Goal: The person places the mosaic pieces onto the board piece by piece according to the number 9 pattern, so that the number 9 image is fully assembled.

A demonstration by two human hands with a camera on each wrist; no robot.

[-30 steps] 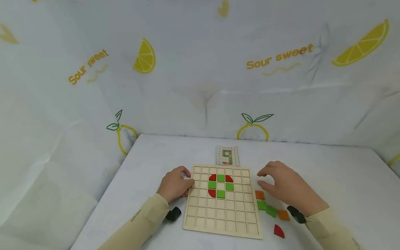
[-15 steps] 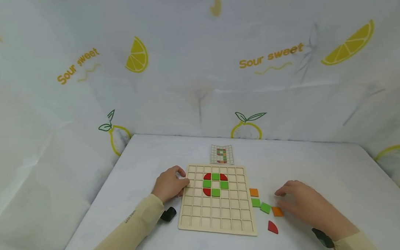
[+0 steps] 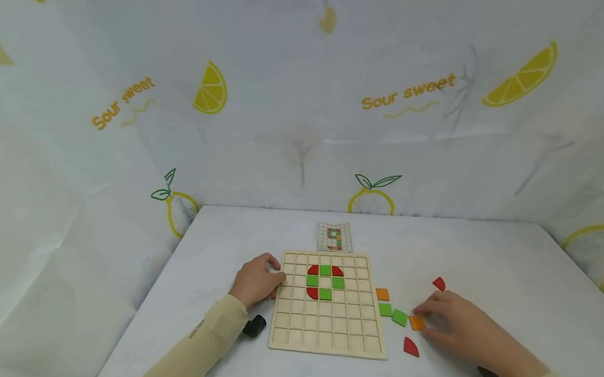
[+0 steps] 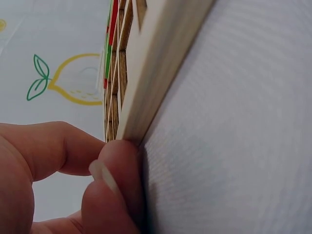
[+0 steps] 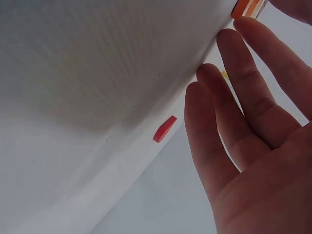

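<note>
My left hand (image 3: 255, 280) holds the left edge of a pale wooden grid board (image 3: 326, 323); in the left wrist view thumb and fingertips meet its side. Red quarter-round tiles (image 3: 313, 293) and green square tiles (image 3: 325, 294) form a ring in the board's upper cells. Right of the board, my right hand (image 3: 454, 322) reaches down over an orange square tile (image 3: 416, 323), index fingertip and thumb on either side of it. In the right wrist view the fingers are fairly straight, with the orange tile (image 5: 240, 9) beside the index fingertip. No grip on it is visible.
Two green tiles (image 3: 399, 317) and another orange tile (image 3: 382, 294) lie beside the board. One red quarter-round (image 3: 411, 346) lies nearer, another red piece (image 3: 439, 283) beyond my right hand. A pattern card (image 3: 334, 237) lies behind the board. A black object (image 3: 254, 326) sits by my left wrist.
My right hand has moved away from the board's right side, then down to the orange tile, uncovering a red piece behind it. My left hand stays at the board's edge. The head view has shifted slightly.
</note>
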